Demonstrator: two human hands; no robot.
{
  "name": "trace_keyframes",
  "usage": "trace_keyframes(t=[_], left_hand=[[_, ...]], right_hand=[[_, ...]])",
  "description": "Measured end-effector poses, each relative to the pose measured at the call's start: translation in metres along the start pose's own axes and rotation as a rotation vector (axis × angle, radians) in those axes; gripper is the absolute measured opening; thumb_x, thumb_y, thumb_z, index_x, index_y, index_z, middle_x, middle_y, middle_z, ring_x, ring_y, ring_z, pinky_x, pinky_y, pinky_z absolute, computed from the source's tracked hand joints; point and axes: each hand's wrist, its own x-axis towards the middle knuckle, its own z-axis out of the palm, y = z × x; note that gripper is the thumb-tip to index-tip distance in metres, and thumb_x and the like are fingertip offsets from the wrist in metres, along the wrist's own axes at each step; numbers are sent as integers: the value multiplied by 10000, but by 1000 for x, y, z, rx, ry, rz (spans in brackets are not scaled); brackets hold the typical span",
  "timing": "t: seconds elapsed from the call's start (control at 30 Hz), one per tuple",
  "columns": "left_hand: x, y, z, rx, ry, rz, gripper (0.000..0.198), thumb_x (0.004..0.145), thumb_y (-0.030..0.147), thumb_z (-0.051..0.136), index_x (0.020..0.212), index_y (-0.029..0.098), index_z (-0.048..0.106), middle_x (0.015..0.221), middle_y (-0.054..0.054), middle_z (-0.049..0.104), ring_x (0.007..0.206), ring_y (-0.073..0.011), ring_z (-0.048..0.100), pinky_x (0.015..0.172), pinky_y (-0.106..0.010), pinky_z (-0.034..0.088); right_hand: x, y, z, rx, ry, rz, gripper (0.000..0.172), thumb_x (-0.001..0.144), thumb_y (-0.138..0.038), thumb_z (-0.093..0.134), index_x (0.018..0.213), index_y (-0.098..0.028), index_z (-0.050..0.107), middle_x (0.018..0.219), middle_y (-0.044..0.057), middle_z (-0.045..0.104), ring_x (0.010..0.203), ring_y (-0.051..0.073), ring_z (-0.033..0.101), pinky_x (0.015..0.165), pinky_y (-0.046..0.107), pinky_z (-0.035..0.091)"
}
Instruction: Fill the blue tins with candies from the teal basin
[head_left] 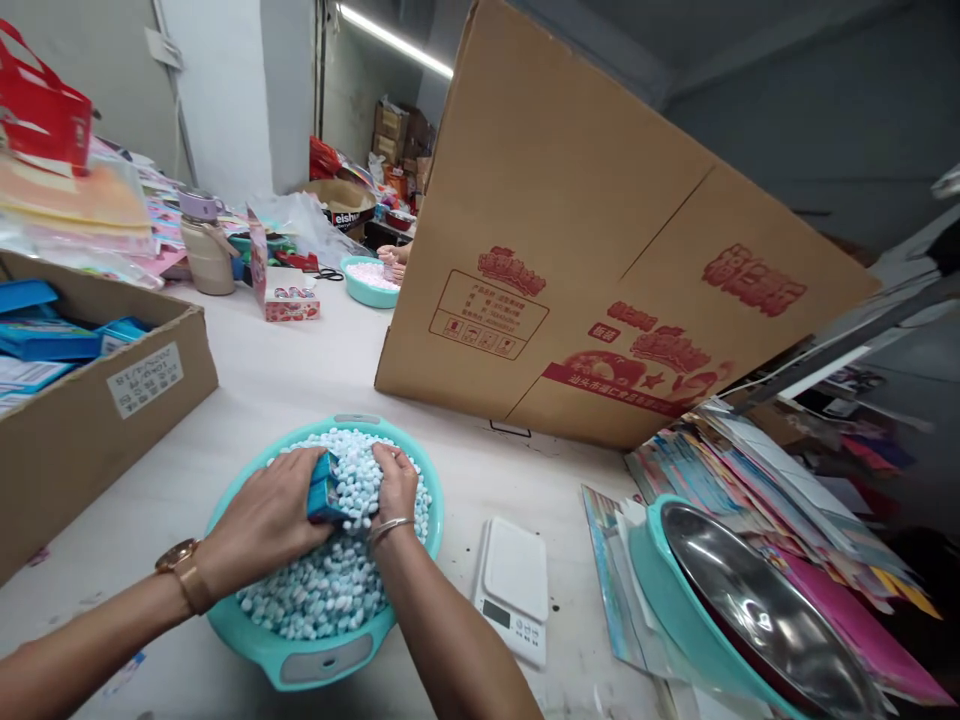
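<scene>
Left hand closed around a small blue box, held tilted down in the teal basin. Right hand cupped, fingers curled into the heap of pale blue-white candies, touching the box mouth. Basin sits on the desk, near edge. Step judged: filling box by scooping. Next move probably calls for levelling the box upright without spill; white scale stands just right of the basin, large carton behind
</scene>
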Motion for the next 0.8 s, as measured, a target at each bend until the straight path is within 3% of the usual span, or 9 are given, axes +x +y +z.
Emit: trace_keyframes(t=[0.1,0.23,0.4,0.57,0.8], left_hand=[[0,7,4,-151,139,-47,846,704,515,580,1412,58,506,1405,-202,578,1344,-368,525,1146,-503,415],[2,11,7,-301,217,-61,858,698,510,589,1418,59,471,1388,-199,579,1327,-357,537,1141,-503,423],[4,6,2,-367,204,-44,739,714,482,636,1348,126,501,1292,-135,615,1227,-319,576,1050,-470,465],[5,6,-4,-359,151,-69,783,694,515,624,1361,124,499,1314,-135,601,1252,-329,562,1068,-469,448],[4,8,-6,-364,139,-78,777,689,514,629,1350,129,493,1307,-152,605,1258,-343,560,1062,-477,443]], right_hand=[[-4,-18,18,20,-23,4,418,537,-382,838,833,-134,678,714,-33,662,720,126,588,758,265,484],[-8,-35,33,-7,-102,-23,457,544,-408,842,852,-123,661,719,-14,674,686,125,593,736,275,492],[-13,-45,42,-57,-149,-27,443,534,-417,847,809,-130,651,696,-8,659,655,121,587,698,271,492],[-17,-48,48,-27,-188,-6,383,523,-405,842,721,-139,651,682,4,662,640,123,577,655,266,469],[-25,-50,48,-57,-243,-53,366,589,-425,825,736,-123,680,732,32,674,745,140,591,799,284,468]])
